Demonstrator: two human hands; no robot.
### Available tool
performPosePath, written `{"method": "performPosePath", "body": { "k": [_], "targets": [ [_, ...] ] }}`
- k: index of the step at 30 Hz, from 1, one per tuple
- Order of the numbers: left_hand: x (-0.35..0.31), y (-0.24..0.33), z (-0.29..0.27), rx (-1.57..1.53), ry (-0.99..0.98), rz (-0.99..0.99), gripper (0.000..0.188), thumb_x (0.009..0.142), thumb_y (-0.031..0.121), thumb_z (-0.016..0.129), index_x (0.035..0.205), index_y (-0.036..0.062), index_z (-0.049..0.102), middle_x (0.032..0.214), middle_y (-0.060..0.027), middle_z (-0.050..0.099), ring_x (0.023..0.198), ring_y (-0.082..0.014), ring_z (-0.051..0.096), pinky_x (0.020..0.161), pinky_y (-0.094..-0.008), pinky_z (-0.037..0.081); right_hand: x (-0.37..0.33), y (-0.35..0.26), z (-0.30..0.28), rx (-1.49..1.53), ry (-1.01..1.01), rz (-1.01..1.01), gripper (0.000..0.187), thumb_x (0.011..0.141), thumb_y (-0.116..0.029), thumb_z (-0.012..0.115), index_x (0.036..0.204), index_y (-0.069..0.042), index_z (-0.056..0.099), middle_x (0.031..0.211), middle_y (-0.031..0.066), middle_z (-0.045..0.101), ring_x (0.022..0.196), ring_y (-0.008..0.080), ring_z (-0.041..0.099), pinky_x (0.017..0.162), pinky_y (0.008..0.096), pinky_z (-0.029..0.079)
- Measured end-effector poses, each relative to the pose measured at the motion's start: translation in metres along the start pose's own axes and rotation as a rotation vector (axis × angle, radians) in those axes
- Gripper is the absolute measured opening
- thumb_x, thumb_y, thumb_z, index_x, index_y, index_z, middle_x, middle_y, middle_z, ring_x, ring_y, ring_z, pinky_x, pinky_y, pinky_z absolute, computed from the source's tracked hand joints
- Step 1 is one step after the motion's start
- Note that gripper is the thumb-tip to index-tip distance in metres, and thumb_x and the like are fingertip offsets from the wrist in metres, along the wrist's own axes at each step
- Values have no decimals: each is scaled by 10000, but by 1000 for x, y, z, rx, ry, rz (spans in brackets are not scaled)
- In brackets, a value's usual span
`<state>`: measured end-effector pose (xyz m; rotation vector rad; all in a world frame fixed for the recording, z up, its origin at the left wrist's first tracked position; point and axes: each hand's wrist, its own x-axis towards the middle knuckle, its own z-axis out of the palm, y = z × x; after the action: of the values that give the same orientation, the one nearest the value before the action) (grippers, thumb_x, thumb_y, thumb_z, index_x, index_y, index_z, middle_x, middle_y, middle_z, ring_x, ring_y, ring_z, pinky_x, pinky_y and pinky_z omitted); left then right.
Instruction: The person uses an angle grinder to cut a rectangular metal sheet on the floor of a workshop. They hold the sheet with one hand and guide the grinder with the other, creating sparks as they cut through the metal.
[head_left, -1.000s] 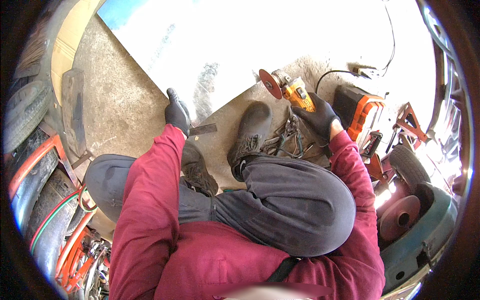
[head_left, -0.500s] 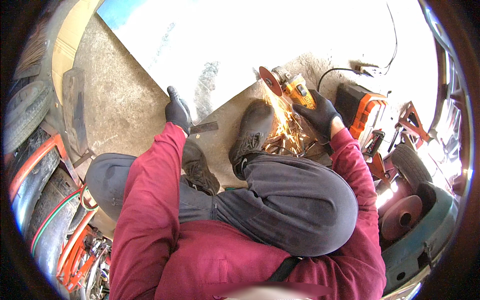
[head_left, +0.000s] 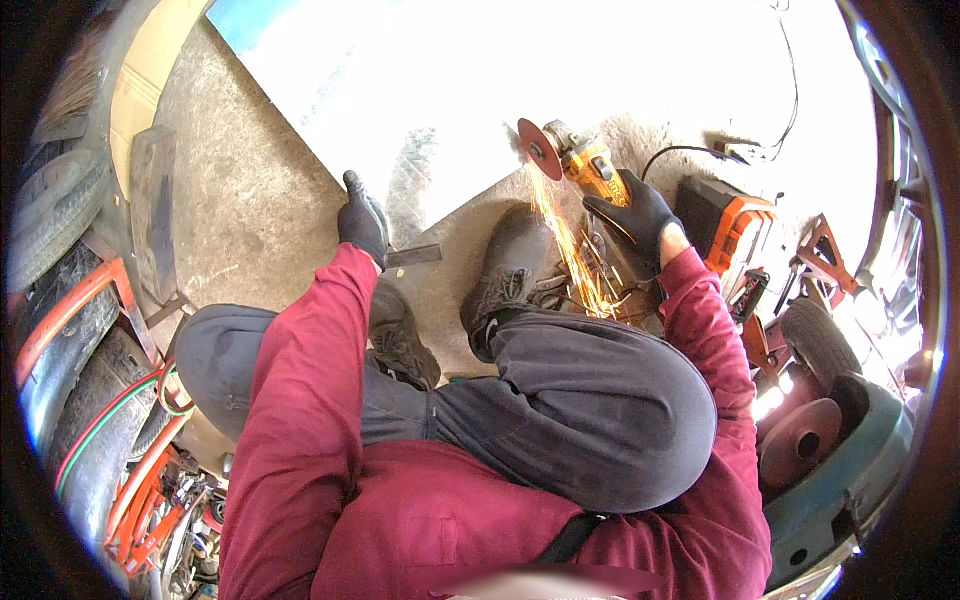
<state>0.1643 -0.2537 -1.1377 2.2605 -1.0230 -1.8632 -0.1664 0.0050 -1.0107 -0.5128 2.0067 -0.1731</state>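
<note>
Grinder (head_left: 597,178) shifted forward in right hand (head_left: 640,218), disc (head_left: 540,150) at sheet (head_left: 400,110) edge, floor (head_left: 225,190) leftward

Angle grinder (head_left: 594,173) throwing sparks (head_left: 570,242)

Upper centre of frame: gloved right hand (head_left: 638,215) grips the angle grinder, reddish disc (head_left: 540,150) at the edge of a pale sheet (head_left: 330,100). Left of centre: gloved left hand (head_left: 362,222) at the sheet's lower corner, grip unclear.

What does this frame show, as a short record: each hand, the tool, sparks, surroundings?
Right hand: gloved, gripping the grinder
Left hand: gloved, at the sheet's edge; grip unclear
Grinder disc: reddish, at the sheet's edge
Sparks: streaming down beside the right boot
Right side: black-and-orange box
Left side: tyres
</note>
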Motion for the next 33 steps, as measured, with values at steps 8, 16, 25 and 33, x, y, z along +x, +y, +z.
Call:
{"method": "performPosePath", "body": {
  "k": [8,16,25,33],
  "targets": [
    [-4,6,0,-42,18,-68,733,1011,808,479,593,211,403,520,57,330,439,-126,326,447,-343,248,3,-27,-6,38,-17,26,734,921,-529,797,1400,-4,612,1237,240,750,1165,344,731,1001,425,552],
    [-7,9,-1,18,-1,-72,741,1014,823,442,612,201,420,523,57,329,449,-114,326,459,-346,236,15,-30,-7,-5,-6,17,717,929,-514,786,1393,6,614,1219,230,754,1146,328,734,995,416,554],
    [11,-4,-2,-21,-10,-45,742,1032,817,394,615,203,409,548,64,316,458,-129,283,464,-367,232,26,-42,-10,-43,22,11,711,915,-526,791,1362,2,627,1145,217,769,1055,326,751,943,417,567],
    [8,-4,-4,-101,-25,-37,645,1017,772,523,749,185,549,647,82,411,509,-89,392,480,-305,328,44,-41,-10,-23,20,-13,724,899,-535,803,1355,1,630,1129,206,771,1039,305,750,920,424,568]
  ]
}}
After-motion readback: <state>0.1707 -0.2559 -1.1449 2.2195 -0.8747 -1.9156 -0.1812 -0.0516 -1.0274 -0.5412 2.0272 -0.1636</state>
